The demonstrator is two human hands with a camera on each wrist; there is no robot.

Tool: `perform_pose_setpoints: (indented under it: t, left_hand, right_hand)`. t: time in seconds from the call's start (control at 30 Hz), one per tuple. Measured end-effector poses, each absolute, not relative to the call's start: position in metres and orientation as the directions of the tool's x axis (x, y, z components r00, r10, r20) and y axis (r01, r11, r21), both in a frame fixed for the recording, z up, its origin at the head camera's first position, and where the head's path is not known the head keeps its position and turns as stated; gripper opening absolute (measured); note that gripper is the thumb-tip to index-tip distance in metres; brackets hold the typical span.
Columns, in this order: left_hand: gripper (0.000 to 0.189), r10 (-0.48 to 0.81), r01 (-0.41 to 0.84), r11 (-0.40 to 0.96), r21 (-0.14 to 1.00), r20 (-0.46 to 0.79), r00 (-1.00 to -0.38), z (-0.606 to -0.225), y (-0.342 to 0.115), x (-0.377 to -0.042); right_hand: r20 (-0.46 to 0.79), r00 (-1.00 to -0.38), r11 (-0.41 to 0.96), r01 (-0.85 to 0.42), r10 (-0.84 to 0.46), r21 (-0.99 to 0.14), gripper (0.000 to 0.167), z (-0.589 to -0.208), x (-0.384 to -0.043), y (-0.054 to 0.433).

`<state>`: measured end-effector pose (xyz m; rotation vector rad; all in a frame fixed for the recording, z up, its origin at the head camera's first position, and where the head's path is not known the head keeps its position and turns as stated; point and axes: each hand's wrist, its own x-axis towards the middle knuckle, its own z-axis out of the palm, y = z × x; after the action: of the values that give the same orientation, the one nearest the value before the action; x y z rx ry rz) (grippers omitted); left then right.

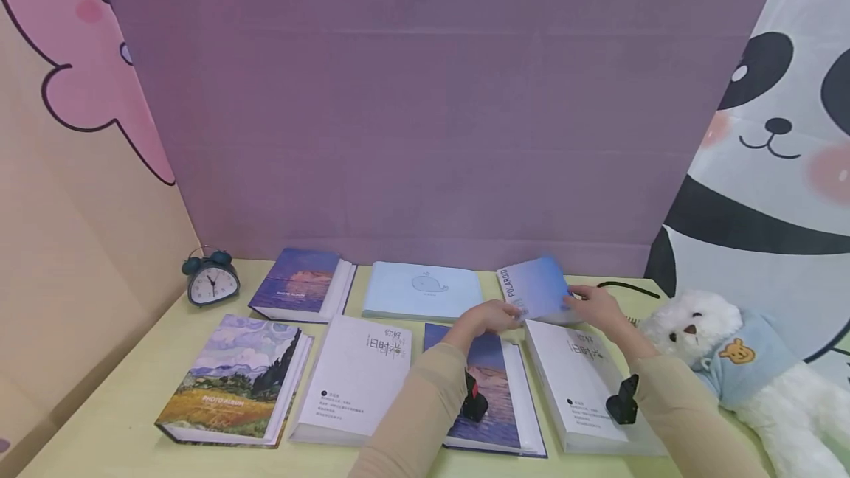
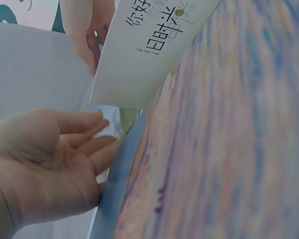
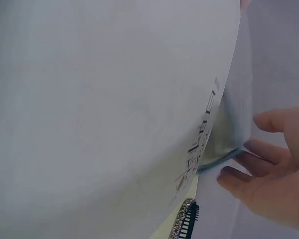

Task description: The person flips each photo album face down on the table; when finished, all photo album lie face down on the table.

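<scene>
A small blue album marked POLAROID (image 1: 536, 282) lies at the back right of the table, between both hands. My left hand (image 1: 490, 317) reaches its front left corner, fingers relaxed and stretched toward it. At its right side is my right hand (image 1: 598, 308), fingertips touching the edge. In the right wrist view those fingers (image 3: 266, 167) meet the album's corner (image 3: 224, 159), while the thumb stays apart from it. The left wrist view shows the left hand (image 2: 55, 164) palm visible, its fingertips partly hidden behind the sunset photo album (image 2: 229, 129). A white album (image 1: 574, 382) lies under the right forearm.
Along the back stand an alarm clock (image 1: 212, 280), a purple photo album (image 1: 299, 282) and a pale blue whale album (image 1: 423, 291). In front lie a landscape photo album (image 1: 232, 382) and another white album (image 1: 352, 389). A white plush bear (image 1: 697, 323) leans at the right.
</scene>
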<state>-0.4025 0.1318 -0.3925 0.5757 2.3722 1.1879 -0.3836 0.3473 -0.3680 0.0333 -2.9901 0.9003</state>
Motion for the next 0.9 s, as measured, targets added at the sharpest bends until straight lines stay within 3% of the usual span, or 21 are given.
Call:
perform_pose_setpoints:
  t: [0.47,0.57,0.7,0.8,0.9]
  left_hand:
    - [0.043,0.539,0.174,0.532,0.829,-0.173,-0.824,-0.389,0.134,-0.395]
    - [0.048,0.534,0.164,0.547,0.821,-0.191,-0.823,-0.4,0.141,-0.408]
    - [0.051,0.554,0.215,0.556,0.803,-0.165,-0.816,-0.448,0.156,-0.454]
    - [0.05,0.551,0.225,0.546,0.807,-0.143,-0.822,-0.45,0.157,-0.456]
    - [0.047,0.504,0.183,0.526,0.831,-0.131,-0.854,-0.42,0.149,-0.426]
  right_hand:
    - [-0.084,-0.993,0.882,-0.031,-0.08,-0.47,0.06,-0.374,-0.388,0.348]
    - [-0.083,-0.992,0.887,-0.044,-0.092,-0.46,0.062,-0.374,-0.388,0.345]
    - [-0.088,-0.992,0.907,-0.049,-0.095,-0.419,0.063,-0.375,-0.389,0.342]
    - [-0.086,-0.992,0.917,-0.051,-0.092,-0.395,0.063,-0.374,-0.388,0.341]
    - [-0.068,-0.993,0.91,-0.063,-0.099,-0.41,0.061,-0.372,-0.386,0.341]
